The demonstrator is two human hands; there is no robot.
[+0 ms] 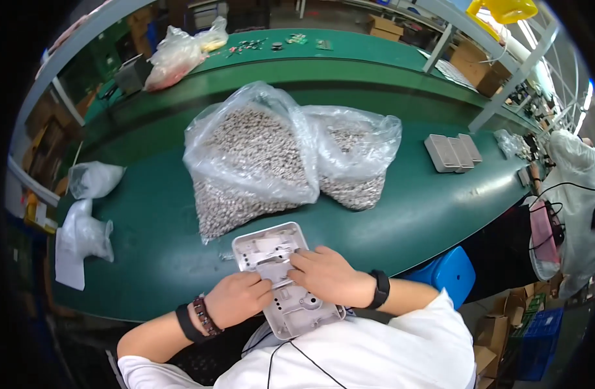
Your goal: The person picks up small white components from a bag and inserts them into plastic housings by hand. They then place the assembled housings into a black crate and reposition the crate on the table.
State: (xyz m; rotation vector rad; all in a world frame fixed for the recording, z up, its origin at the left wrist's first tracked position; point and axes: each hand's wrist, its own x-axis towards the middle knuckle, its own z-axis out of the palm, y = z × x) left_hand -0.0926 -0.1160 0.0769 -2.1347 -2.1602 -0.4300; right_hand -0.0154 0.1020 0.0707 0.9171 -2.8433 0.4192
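A long white plastic housing (288, 311) with rounded ends lies open at the table's near edge, its ribbed, hollow inside facing up. My left hand (240, 300) is closed at its left side, with curled fingertips over the middle of the tray-like shell. From the right, my right hand (331, 277) bends over the same middle part, fingers pressed together on it. A flat pale piece shows between the fingertips; whether it is separate from the housing I cannot tell. Just beyond stands a big clear bag (252, 155) full of small greyish parts.
A second bag (352, 159) of similar parts stands to its right. Small grey trays (452, 154) sit farther right. Clear plastic bags (86, 233) lie at the left. A blue stool (452, 272) stands beside the green table (161, 253). Loose components (247, 47) lie on the far surface.
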